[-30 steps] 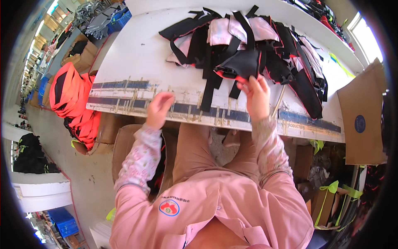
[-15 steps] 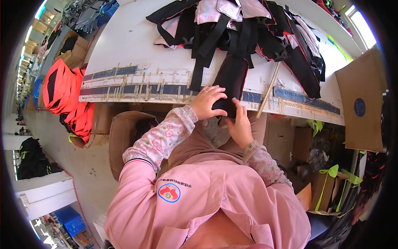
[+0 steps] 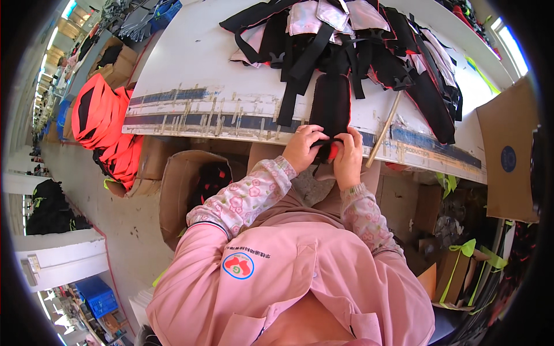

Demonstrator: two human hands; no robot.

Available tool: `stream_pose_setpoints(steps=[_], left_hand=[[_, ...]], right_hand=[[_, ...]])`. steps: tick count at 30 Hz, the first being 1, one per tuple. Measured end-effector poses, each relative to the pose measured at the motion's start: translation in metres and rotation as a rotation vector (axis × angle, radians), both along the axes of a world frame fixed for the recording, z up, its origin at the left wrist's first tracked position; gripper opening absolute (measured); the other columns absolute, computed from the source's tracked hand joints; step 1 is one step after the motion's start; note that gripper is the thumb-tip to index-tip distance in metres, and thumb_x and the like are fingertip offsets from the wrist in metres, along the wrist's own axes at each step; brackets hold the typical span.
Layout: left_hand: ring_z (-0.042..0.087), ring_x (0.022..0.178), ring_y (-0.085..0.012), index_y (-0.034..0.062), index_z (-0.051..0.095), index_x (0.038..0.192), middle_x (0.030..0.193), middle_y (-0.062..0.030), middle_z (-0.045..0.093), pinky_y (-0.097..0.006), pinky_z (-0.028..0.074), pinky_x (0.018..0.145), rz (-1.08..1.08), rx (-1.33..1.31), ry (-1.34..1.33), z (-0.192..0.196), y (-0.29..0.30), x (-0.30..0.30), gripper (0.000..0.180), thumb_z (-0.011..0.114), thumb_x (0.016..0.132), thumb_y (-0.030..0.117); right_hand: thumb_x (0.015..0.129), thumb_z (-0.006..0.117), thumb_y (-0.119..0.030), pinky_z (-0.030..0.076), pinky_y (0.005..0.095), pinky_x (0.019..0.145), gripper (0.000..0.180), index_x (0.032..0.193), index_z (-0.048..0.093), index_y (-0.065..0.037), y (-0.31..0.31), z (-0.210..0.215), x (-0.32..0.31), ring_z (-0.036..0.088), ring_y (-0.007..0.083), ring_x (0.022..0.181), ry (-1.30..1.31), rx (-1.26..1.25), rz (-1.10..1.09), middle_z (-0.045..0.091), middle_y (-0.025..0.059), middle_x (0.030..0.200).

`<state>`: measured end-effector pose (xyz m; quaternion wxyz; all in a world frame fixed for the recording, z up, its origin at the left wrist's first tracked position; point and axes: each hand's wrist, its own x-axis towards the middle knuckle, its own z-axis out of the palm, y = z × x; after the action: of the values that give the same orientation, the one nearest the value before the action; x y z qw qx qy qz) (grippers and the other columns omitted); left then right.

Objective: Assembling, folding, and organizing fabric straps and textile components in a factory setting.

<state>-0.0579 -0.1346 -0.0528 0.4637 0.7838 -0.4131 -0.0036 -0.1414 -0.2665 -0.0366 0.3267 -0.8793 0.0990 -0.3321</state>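
Note:
A long black padded strap (image 3: 331, 106) with red edging hangs toward me over the table's front edge. My left hand (image 3: 301, 150) grips its near end from the left, thumb and fingers pressed together. From the other side my right hand (image 3: 348, 157) pinches the same end, fingertips curled over it. Between the hands the end is bent, and a patch of its red side shows. Further up, the strap joins a heap of black and shiny pale-pink strapped pieces (image 3: 306, 20) with black webbing and plastic buckles. What lies under my fingers is hidden.
The white table (image 3: 190, 63) has worn tape along its front edge. A thin wooden stick (image 3: 384, 130) lies right of my hands, over that edge. Bright orange fabric (image 3: 101, 115) is piled left. An open cardboard box (image 3: 173, 199) stands below; a cardboard sheet (image 3: 508, 150) stands right.
My fingers have closed on the strap's near end, and my hands are closer together. The end is now bent, showing red. The whole view has shifted slightly.

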Motion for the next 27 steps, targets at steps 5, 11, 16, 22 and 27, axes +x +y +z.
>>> stream_pose_setpoints(steps=[5, 11, 16, 22, 27], left_hand=[[0.05, 0.105, -0.0329, 0.0067, 0.062, 0.095, 0.107, -0.0147, 0.055, -0.038, 0.04, 0.092, 0.046, -0.119, 0.033, 0.004, 0.002, 0.002, 0.028, 0.058, 0.07, -0.004], [0.052, 0.098, -0.0295, 0.0048, 0.056, 0.1, 0.103, -0.0146, 0.054, -0.035, 0.043, 0.084, 0.244, -0.222, 0.119, 0.007, 0.011, -0.004, 0.031, 0.058, 0.07, -0.004], [0.056, 0.086, -0.013, 0.0024, 0.051, 0.109, 0.102, -0.0065, 0.058, -0.025, 0.047, 0.069, 0.192, -0.292, 0.876, -0.004, 0.03, -0.009, 0.021, 0.047, 0.09, 0.01], [0.061, 0.09, -0.0182, 0.0034, 0.051, 0.119, 0.104, -0.0062, 0.062, -0.032, 0.051, 0.076, 0.052, -0.933, 1.321, 0.024, 0.035, -0.011, 0.032, 0.045, 0.094, 0.022], [0.057, 0.105, -0.0185, 0.0024, 0.049, 0.12, 0.111, -0.0077, 0.059, -0.033, 0.046, 0.087, -0.316, -0.936, 1.369, 0.035, 0.05, -0.002, 0.031, 0.043, 0.095, 0.021]], right_hand=[[0.081, 0.052, 0.002, 0.044, 0.0381, 0.082, 0.012, 0.092, 0.056, -0.002, -0.003, 0.013, 0.016, 0.054, 0.0359, 0.096, -0.112, 0.043, 0.028, 0.054, 0.0198, 0.107], [0.087, 0.049, -0.001, 0.044, 0.0267, 0.071, 0.007, 0.087, 0.056, -0.001, 0.006, 0.03, 0.03, 0.054, 0.0179, 0.075, -0.055, 0.574, 0.05, 0.058, 0.0081, 0.078], [0.09, 0.048, -0.004, 0.042, 0.0215, 0.07, 0.008, 0.089, 0.055, -0.001, 0.021, 0.039, 0.031, 0.047, 0.0071, 0.074, -0.116, 0.654, 0.266, 0.056, 0.0007, 0.079], [0.091, 0.047, -0.005, 0.042, 0.0219, 0.072, 0.008, 0.091, 0.055, -0.002, 0.025, 0.05, 0.032, 0.049, 0.0084, 0.076, -0.138, 0.644, 0.282, 0.057, 0.0016, 0.081], [0.091, 0.048, -0.007, 0.043, 0.023, 0.072, 0.009, 0.091, 0.055, -0.001, 0.034, 0.054, 0.033, 0.051, 0.0094, 0.075, -0.179, 0.579, 0.222, 0.058, 0.0026, 0.08]])
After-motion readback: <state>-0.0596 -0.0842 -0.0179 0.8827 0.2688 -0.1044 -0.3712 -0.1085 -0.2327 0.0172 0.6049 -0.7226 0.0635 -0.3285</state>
